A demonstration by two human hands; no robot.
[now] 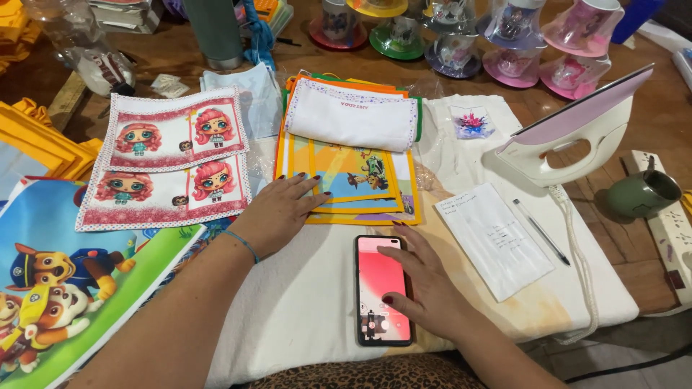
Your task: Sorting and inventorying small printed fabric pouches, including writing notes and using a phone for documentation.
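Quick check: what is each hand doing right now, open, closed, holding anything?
Left hand: open, flat, fingertips on the stack of printed sheets, gripping nothing.
Right hand: open, resting on the phone, thumb touching its screen, not gripping it.

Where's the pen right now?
In the head view the pen lies on the white padded cloth at the right, just right of the sheet of paper and below the upended iron, clear of both hands.

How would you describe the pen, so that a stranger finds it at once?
Start from the white iron standing on its heel at the right of the white cloth. Just below it lies a sheet of paper. The pen lies slanted along that sheet's right edge: slim, dark, the only writing tool there.
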